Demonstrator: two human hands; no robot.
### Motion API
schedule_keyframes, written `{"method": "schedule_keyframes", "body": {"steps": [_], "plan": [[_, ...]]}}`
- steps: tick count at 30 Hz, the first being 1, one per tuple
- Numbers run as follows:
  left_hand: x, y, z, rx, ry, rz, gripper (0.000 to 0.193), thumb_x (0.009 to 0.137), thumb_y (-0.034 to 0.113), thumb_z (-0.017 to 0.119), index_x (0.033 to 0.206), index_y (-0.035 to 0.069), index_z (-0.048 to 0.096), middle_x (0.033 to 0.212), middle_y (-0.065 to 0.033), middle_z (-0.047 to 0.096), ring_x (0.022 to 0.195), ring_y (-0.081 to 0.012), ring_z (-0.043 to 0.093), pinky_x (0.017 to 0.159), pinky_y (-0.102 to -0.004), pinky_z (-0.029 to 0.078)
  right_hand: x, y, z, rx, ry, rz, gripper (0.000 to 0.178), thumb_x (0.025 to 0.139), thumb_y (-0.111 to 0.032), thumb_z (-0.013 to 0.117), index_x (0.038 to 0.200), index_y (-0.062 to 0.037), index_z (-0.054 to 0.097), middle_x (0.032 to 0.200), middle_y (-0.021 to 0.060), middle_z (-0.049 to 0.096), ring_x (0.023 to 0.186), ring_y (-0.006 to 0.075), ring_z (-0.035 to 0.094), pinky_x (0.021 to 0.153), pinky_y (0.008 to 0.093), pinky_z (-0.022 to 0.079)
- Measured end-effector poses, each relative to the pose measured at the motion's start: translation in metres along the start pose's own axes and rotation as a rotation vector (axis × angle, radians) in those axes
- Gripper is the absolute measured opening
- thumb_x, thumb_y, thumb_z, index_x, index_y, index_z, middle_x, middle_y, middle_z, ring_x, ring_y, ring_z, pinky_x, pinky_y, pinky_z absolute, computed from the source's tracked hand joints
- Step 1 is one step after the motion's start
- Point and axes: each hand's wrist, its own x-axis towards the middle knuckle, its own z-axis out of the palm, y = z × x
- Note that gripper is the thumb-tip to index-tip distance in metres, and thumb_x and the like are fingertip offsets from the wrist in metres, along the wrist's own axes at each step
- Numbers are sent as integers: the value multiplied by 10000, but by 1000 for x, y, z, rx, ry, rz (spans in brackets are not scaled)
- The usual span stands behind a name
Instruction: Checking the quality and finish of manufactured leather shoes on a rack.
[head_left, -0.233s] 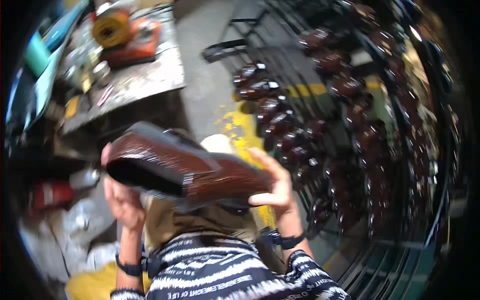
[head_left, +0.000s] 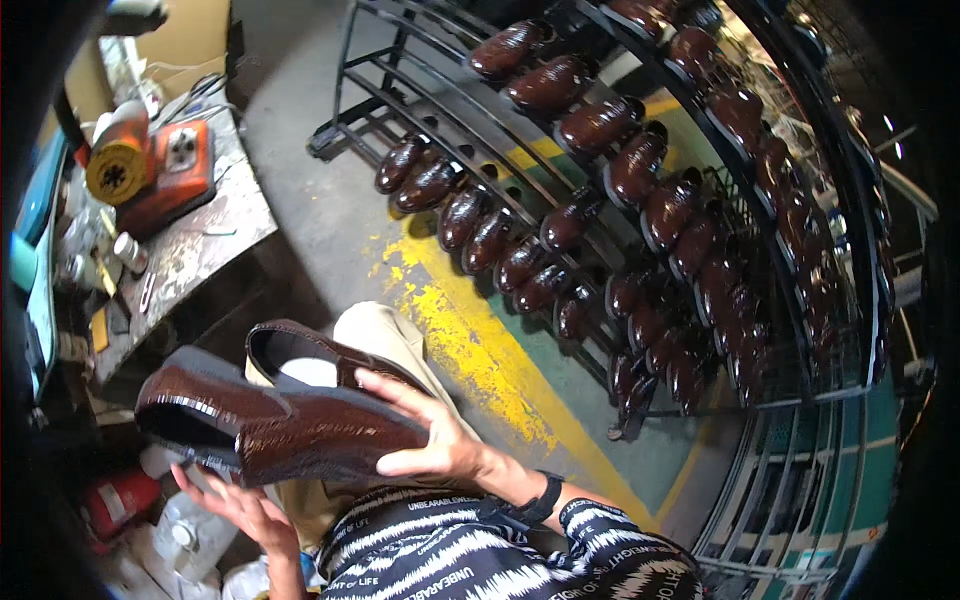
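Note:
My right hand [head_left: 445, 440] grips a pair of glossy dark-brown slip-on shoes by their toe ends. Its thumb presses on the near loafer [head_left: 330, 435], and its fingers lie over the far loafer [head_left: 350, 355]. The near one is tipped on its side, with its dark opening toward me and its black sole edge along the top left. Pale lining shows inside the far one. Just below the near loafer's heel, my left hand [head_left: 245, 515] is open with its fingers spread; whether a fingertip touches the shoe I cannot tell.
Black metal racks [head_left: 375, 110] to the right carry many similar brown shoes [head_left: 600, 125]. On the left, a worn workbench [head_left: 225, 245] holds an orange machine [head_left: 180, 165] with a yellow roll. A red object [head_left: 120, 500] and a translucent jug [head_left: 190, 535] sit at lower left.
The shoes have moved left and down in the picture, and the second one now shows. My left hand has dropped away from the heel. The view has swung toward the racks.

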Motion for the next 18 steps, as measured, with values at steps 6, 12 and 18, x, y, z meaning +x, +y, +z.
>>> {"method": "schedule_keyframes", "body": {"steps": [6, 12, 18], "plan": [[-14, -19, -59, 288, -153, -76, 476, 814, 247, 593, 1187, 20, 404, 1124, -104, 485, 1006, -193, 487, 850, -320, 403, -3, 13, 16, -411, -164, -102, 774, 747, -51, 653, 1373, -49, 197, 1323, 144, 376, 1164, 159, 399, 990, 286, 298], [3, 6, -66, 156, -163, -339, 305, 823, 128, 572, 1102, 36, 493, 1032, -64, 567, 900, -152, 560, 743, -271, 471, 16, -10, -69, -237, 366, -220, 488, 866, -267, 542, 1258, -17, 394, 937, 122, 612, 763, 140, 602, 622, 265, 502], [27, -4, -57, 406, -182, -319, 278, 820, 127, 567, 1077, 33, 513, 953, -40, 571, 817, -113, 549, 688, -221, 456, 16, -12, -306, 203, 1268, -231, 732, 738, -387, 663, 1289, -161, 236, 1182, 178, 428, 872, 263, 546, 654, 386, 508]]}}
